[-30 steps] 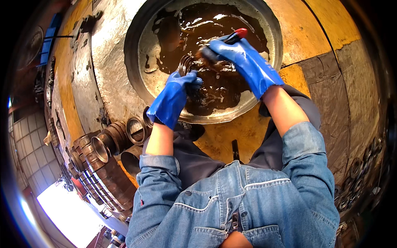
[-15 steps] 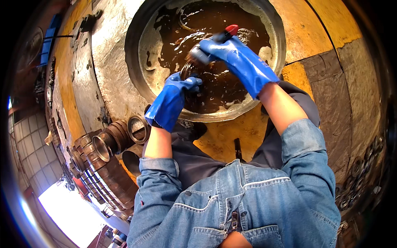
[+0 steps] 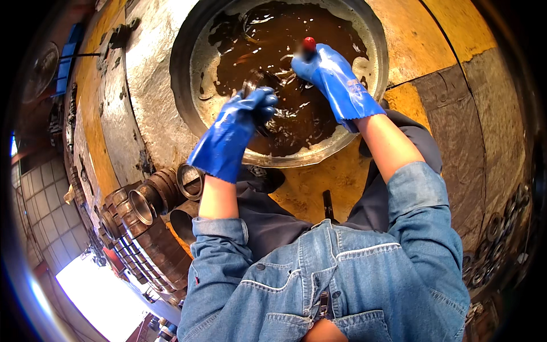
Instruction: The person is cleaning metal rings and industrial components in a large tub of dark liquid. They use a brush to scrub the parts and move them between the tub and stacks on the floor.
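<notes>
Dark metal part [image 3: 256, 81] is held over brown liquid [image 3: 279, 37] in a round basin [image 3: 181, 77], the left hand's [image 3: 249, 108] fingers curled closed around it; the right hand [image 3: 323, 64] is closed on a red-tipped handle [image 3: 309, 44]. The part's visible end projects away from the person; blur obscures its long axis. Yellow-and-grey flooring [image 3: 401, 28] surrounds the basin, with cylindrical metal parts [image 3: 162, 189] at left.

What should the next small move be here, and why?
Probably bring the red-tipped dark-handled tool in the blue-gloved right hand to the dark, shiny metal piece in the blue-gloved left hand. Both hands are over brown liquid in a round, dark-rimmed basin, with a gap between them. The tool's working end isn't clear.
</notes>
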Action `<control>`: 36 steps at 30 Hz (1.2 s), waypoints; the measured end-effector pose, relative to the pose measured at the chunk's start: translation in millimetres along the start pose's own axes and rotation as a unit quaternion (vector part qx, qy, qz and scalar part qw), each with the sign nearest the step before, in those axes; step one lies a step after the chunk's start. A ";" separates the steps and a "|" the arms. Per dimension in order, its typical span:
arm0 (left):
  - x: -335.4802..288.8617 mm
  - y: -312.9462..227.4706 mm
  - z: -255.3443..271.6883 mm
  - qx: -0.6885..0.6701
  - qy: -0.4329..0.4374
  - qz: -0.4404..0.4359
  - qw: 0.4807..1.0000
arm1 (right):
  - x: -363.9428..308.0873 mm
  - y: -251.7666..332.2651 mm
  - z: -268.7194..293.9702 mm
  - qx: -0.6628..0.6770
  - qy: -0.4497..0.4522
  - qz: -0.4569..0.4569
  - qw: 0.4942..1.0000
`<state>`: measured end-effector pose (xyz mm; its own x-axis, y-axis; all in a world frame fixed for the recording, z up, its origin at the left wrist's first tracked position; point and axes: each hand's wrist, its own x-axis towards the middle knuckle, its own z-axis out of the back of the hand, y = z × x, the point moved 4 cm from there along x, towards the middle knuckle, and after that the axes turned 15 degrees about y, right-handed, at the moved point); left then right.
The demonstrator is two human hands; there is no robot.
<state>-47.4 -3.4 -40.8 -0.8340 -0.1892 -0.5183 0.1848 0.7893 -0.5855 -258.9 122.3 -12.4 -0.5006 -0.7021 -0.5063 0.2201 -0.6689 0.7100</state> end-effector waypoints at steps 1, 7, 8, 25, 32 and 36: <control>-4.8 -10.1 7.2 -0.027 -0.020 -0.020 0.999 | -1.9 2.4 0.6 0.011 0.015 0.043 0.999; -18.8 -51.8 1.9 -0.034 0.133 -0.078 0.987 | -31.4 52.8 3.6 0.035 0.095 0.204 0.974; -22.9 -55.8 1.2 -0.044 0.156 -0.082 0.983 | -29.9 51.5 -5.4 0.061 0.060 0.240 0.967; -31.3 -41.6 -24.8 0.077 0.060 -0.093 0.991 | -29.8 24.0 -54.1 0.124 0.360 0.070 0.922; -37.4 -45.0 -29.0 0.145 0.016 -0.137 0.980 | -38.7 -23.5 -1.1 0.066 0.229 -0.042 0.970; -40.2 -52.7 -14.1 0.028 0.147 -0.123 0.981 | -34.8 -17.8 27.0 0.009 -0.023 -0.004 1.000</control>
<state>-30.9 -29.1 19.7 -0.9693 -0.1868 -0.1599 -0.0194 0.7064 -0.7076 -267.9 165.3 5.8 -0.5395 -0.6855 -0.4890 0.2018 -0.6691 0.7152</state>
